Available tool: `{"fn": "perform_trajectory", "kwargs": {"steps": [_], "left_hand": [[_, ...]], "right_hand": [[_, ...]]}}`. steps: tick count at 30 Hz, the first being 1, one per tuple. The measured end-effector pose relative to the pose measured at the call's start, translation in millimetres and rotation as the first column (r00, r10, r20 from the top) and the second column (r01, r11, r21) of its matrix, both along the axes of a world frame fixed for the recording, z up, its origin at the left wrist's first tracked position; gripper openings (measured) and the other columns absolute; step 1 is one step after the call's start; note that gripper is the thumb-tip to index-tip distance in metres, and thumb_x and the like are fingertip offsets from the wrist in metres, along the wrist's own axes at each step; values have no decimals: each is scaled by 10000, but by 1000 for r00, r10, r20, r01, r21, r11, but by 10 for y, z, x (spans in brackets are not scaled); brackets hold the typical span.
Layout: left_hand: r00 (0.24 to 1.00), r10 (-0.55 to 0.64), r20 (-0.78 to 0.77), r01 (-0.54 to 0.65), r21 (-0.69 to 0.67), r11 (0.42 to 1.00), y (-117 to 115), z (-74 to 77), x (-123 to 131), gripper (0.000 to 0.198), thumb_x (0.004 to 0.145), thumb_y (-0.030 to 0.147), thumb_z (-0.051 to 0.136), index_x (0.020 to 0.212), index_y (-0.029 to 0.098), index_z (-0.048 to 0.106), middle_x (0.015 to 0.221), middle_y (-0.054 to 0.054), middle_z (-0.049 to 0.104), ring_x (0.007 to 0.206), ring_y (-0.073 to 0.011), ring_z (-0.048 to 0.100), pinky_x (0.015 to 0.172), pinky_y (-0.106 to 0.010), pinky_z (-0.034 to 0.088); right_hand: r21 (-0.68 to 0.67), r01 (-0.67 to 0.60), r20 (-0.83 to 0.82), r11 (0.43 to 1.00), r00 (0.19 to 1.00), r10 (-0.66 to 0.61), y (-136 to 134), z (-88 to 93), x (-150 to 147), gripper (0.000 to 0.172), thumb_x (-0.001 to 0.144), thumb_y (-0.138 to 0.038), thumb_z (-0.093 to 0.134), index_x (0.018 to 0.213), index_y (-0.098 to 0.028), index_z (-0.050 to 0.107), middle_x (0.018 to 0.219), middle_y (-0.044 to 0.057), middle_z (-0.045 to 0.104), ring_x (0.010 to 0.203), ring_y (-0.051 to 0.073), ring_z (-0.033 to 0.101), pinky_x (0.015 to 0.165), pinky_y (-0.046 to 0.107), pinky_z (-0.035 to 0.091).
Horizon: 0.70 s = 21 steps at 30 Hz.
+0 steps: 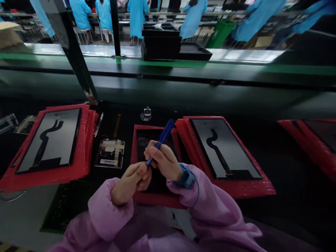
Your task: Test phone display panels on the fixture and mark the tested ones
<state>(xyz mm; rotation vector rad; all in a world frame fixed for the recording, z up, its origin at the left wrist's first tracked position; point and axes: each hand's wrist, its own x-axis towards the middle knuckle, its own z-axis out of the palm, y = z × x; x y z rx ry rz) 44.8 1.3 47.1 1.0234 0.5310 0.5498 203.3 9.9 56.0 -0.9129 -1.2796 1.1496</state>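
My right hand [163, 161] is closed around a blue pen-like tool [162, 138], its tip pointing down toward my left hand [131, 182]. My left hand is curled in a pinch right at the tool's tip; what it pinches is too small to make out. Both hands hover over a dark panel lying on a red bubble-wrap sheet [136, 140] in front of me. A blue wrist strap [187, 177] circles my right wrist. Pink sleeves cover both arms.
A stack of red sheets topped with a dark display panel [49, 141] lies at left, another panel on red sheets [224, 148] at right, more red sheets [315, 140] far right. A small labelled board [109, 153] and a metal fixture [146, 114] sit nearby. People in blue coats stand beyond a conveyor with black trays [168, 43].
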Motion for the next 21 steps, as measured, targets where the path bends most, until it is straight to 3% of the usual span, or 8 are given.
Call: {"fn": "perform_trajectory", "kwargs": {"steps": [4,7,8,10,12,13,16,21], "left_hand": [[988,-134,74,142,-119,983,-314,-46,-124,616,899,738,557,623,232,339,511,53,290,414,-81,276,406,-256,220],[992,-65,-106,80,148,986,-406,-162,-173,608,973,751,372,659,230,383,550,13,392,471,-116,356,452,-281,303],[981,26,-192,40,332,942,-378,-203,-146,605,996,732,324,682,223,420,584,-4,448,511,-129,402,491,-288,345],[928,218,-302,55,690,721,-257,-287,-47,590,1041,660,269,742,209,504,678,-39,559,617,-159,506,588,-307,415],[879,333,-342,158,867,473,-112,-381,56,565,1076,578,235,813,200,562,739,-51,620,683,-175,572,642,-313,445],[860,362,-360,209,895,395,-52,-431,91,559,1088,542,213,836,199,575,740,-45,629,681,-174,588,639,-308,447],[797,435,-420,303,900,314,41,-563,107,540,1104,483,190,858,202,581,730,-25,634,659,-165,610,616,-291,445],[766,482,-426,288,897,335,42,-631,-12,516,1105,479,204,836,210,552,749,-26,652,683,-174,637,628,-290,453]], "right_hand": [[97,446,-170,890,888,-426,74,186,612,545,895,-692,560,645,-249,365,491,-81,293,372,81,269,364,225,216],[136,705,-235,696,706,-668,237,89,992,496,896,-695,537,704,-255,411,517,-82,376,367,80,284,353,218,211],[123,721,-179,682,692,-699,301,-2,1041,460,887,-678,565,740,-255,462,546,-71,455,390,85,361,372,221,282],[93,714,-39,694,699,-714,434,-232,1041,394,847,-609,662,797,-244,523,613,-55,558,476,99,499,460,237,410],[47,710,69,702,699,-712,561,-469,983,370,782,-517,753,786,-231,518,622,-67,552,524,95,531,521,236,435],[24,730,94,683,678,-729,619,-572,957,373,759,-484,772,768,-228,500,610,-76,528,523,89,520,516,228,415],[-50,764,112,644,645,-756,750,-783,923,317,817,-483,671,780,-227,487,598,-73,514,510,88,500,498,226,391],[-77,727,108,682,686,-719,789,-895,873,325,890,-537,470,877,-219,535,658,-34,580,564,101,555,561,237,459]]}}
